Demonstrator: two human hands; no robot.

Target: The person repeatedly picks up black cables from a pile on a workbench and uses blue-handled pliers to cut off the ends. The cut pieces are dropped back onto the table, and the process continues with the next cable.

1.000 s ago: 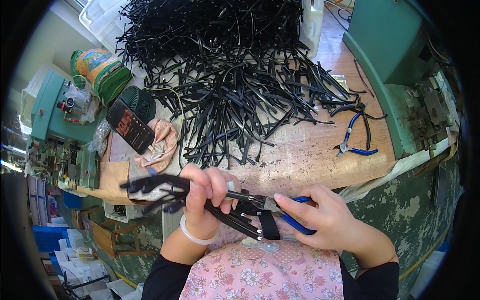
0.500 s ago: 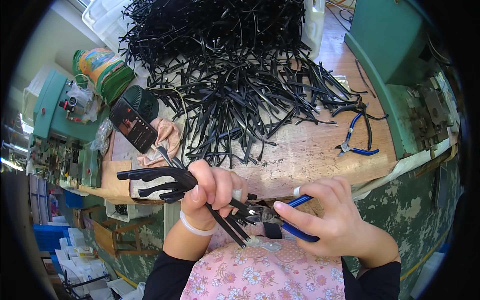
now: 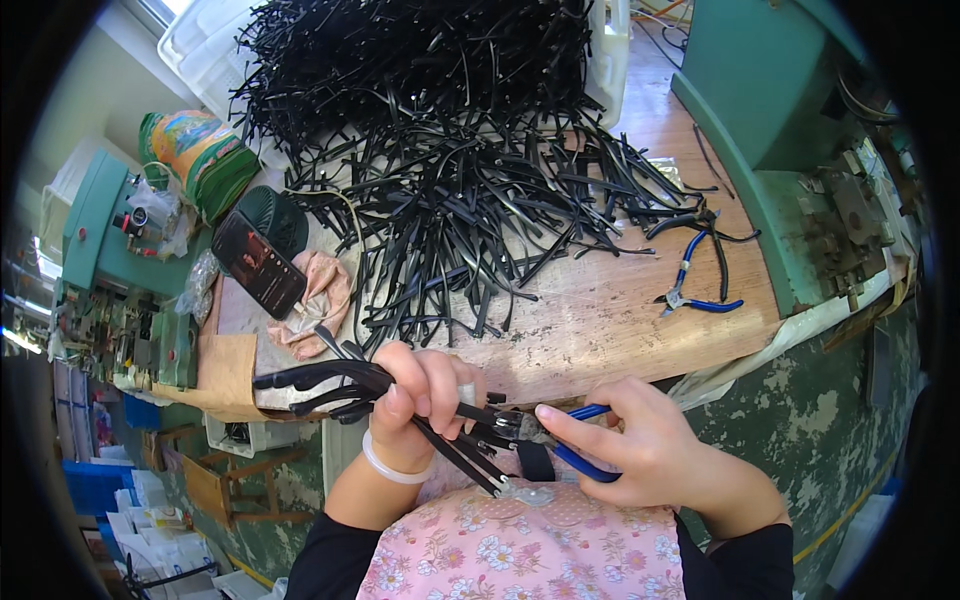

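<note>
In my left hand (image 3: pixel 428 392) is a bundle of black eyeglass temples (image 3: pixel 325 383), gripped in closed fingers. Their curved tips fan out to the left, and the narrow ends with small metal hinges point right and down. My right hand (image 3: pixel 645 437) is wrapped around blue-handled pliers (image 3: pixel 588 464), whose jaws meet the end of one temple; whether they bite on it is too small to tell. Both hands are above my lap, over a pink flowered apron (image 3: pixel 520 555). Beyond them a large heap of similar black temples (image 3: pixel 450 210) covers the table.
The heap spills from a white crate (image 3: pixel 614 65). Blue-handled cutters (image 3: pixel 686 275) and black-handled pliers (image 3: pixel 721 262) lie right. Left are a phone (image 3: pixel 258 268), a dark green fan (image 3: pixel 275 212) and a pink cloth (image 3: pixel 318 300). Green machines (image 3: pixel 745 120) flank the table.
My right hand has shifted left and slightly down, bringing the pliers to the temple ends. The pliers' handles look closer together. My left hand keeps its bundle, and the whole view has shifted a little.
</note>
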